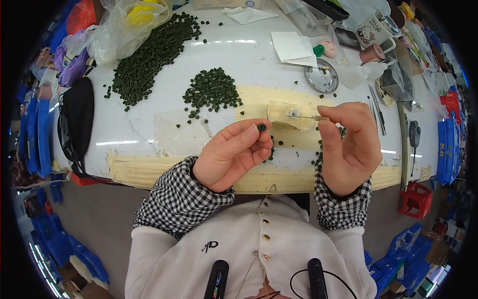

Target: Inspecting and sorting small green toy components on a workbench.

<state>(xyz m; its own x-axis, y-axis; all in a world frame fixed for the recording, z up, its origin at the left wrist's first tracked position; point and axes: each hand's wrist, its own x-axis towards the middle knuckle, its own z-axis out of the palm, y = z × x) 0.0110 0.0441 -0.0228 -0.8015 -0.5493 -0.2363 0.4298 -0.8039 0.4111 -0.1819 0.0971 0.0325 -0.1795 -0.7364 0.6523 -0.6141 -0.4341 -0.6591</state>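
Note:
Pinched between the thumb and forefinger of my left hand (231,152) is a small dark green round piece (262,127). My right hand (352,147) has its thumb and forefinger closed on the pale handle of a thin needle-like tool (314,118). That tool's shaft points left, over a yellowish tape-covered block (281,113) with a small whitish patch on top; whether the tip touches it I cannot tell. Beyond my left hand lies a small heap of dark green pieces (213,89). A few more pieces lie under and between my hands.
A larger heap of green pieces (149,60) spreads at the far left. Also on the white table are a black cloth item (77,124), plastic bags (124,30), white paper napkins (294,48), a round clear lid (320,77), a mug (373,31) and a pen-like tool (379,114).

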